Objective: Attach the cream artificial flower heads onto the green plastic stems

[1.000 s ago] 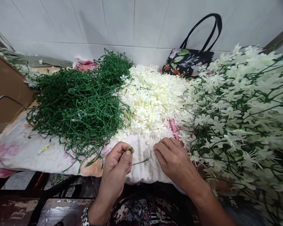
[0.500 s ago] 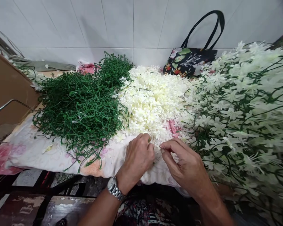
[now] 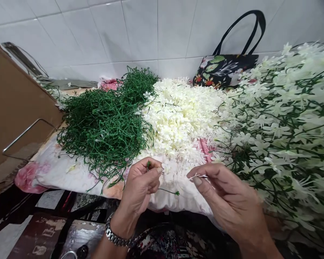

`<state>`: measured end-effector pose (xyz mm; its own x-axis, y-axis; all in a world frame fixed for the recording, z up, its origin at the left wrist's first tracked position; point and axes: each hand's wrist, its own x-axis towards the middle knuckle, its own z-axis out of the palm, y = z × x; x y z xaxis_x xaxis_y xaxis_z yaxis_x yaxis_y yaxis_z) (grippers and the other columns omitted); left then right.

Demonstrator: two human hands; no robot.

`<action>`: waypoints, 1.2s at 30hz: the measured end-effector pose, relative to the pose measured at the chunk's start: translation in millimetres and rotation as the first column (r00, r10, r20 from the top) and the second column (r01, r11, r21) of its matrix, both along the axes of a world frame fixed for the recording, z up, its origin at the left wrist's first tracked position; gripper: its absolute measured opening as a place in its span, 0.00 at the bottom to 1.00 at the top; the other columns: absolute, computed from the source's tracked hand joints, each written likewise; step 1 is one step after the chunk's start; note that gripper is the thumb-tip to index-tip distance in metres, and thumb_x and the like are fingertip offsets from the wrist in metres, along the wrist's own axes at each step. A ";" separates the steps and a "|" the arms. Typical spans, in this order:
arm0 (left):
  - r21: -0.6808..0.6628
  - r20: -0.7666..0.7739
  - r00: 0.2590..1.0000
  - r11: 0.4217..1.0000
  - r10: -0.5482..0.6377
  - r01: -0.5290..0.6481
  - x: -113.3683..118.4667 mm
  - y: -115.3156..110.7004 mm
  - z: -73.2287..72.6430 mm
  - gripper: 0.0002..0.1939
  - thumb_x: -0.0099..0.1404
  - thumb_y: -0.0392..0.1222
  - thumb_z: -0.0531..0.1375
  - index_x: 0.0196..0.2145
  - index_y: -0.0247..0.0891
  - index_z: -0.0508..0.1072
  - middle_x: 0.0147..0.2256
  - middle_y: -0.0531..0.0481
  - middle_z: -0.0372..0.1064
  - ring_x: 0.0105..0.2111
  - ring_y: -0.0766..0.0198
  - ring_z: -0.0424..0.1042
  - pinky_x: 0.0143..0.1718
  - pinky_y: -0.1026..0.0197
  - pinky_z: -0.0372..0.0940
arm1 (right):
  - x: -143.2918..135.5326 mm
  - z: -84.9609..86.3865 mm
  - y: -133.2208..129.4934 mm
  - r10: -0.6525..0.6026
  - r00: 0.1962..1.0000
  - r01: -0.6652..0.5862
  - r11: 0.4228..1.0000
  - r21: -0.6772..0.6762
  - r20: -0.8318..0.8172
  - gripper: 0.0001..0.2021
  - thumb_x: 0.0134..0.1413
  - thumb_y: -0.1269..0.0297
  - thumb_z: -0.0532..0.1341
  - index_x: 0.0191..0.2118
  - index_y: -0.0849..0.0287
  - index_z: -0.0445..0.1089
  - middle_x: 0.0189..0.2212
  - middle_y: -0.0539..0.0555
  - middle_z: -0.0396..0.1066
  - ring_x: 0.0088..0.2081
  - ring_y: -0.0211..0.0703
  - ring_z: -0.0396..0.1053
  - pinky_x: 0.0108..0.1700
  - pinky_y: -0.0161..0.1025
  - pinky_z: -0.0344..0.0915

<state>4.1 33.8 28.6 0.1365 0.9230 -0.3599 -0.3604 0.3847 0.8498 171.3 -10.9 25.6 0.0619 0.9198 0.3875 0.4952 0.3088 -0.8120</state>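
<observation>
My left hand [image 3: 144, 183], with a metal watch on its wrist, is closed around a green plastic stem [image 3: 169, 191]. One end of the stem pokes out to the right below the fingers, and a green tip shows by the thumb. Thumb and forefinger of my right hand [image 3: 226, 201] pinch a small white flower piece [image 3: 198, 177] with thin strands. The hands are apart over the cloth. Beyond them lies a heap of loose white artificial blossoms [image 3: 178, 118]. To its left is a tangled pile of green stems [image 3: 105, 126].
A big mass of white flowers on green stems [image 3: 283, 133] crowds the right side. A black floral handbag [image 3: 224, 70] leans on the tiled wall. At left stands a cardboard box [image 3: 18, 108] beside a bent metal rod [image 3: 21, 138]. Patterned cloth [image 3: 62, 169] covers the work surface.
My hands have moved apart, the left one turning so a green stem shows in it. A small white piece now shows in my right fingertips. The view has shifted slightly left.
</observation>
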 end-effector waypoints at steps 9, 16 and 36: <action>0.002 0.108 0.994 1.000 0.026 -0.026 -3.9 -27.7 -5.3 0.13 0.45 0.42 0.69 0.22 0.33 0.69 0.13 0.63 0.51 0.12 0.80 0.43 0.13 0.74 0.42 | -29.7 -14.1 -3.0 0.122 0.987 -0.118 0.992 0.044 -0.103 0.04 0.57 0.72 0.56 0.35 0.56 0.66 0.29 0.47 0.70 0.32 0.33 0.69 0.35 0.30 0.65; 0.093 0.016 0.999 0.995 0.031 -0.032 -5.6 -38.0 -12.9 0.10 0.51 0.41 0.66 0.23 0.33 0.71 0.17 0.59 0.57 0.14 0.79 0.47 0.14 0.72 0.45 | -32.5 -20.8 -3.6 0.108 0.989 -0.104 0.994 0.040 -0.099 0.03 0.57 0.71 0.56 0.35 0.56 0.66 0.29 0.47 0.69 0.32 0.32 0.68 0.34 0.30 0.64; 0.209 -0.055 0.998 0.978 0.004 0.008 -13.8 -45.8 -20.3 0.06 0.53 0.41 0.65 0.26 0.35 0.75 0.24 0.52 0.66 0.18 0.74 0.53 0.17 0.70 0.51 | -38.8 -22.8 -1.8 0.192 0.978 -0.182 0.976 0.122 -0.078 0.05 0.55 0.75 0.57 0.32 0.58 0.66 0.28 0.51 0.67 0.31 0.36 0.67 0.32 0.35 0.65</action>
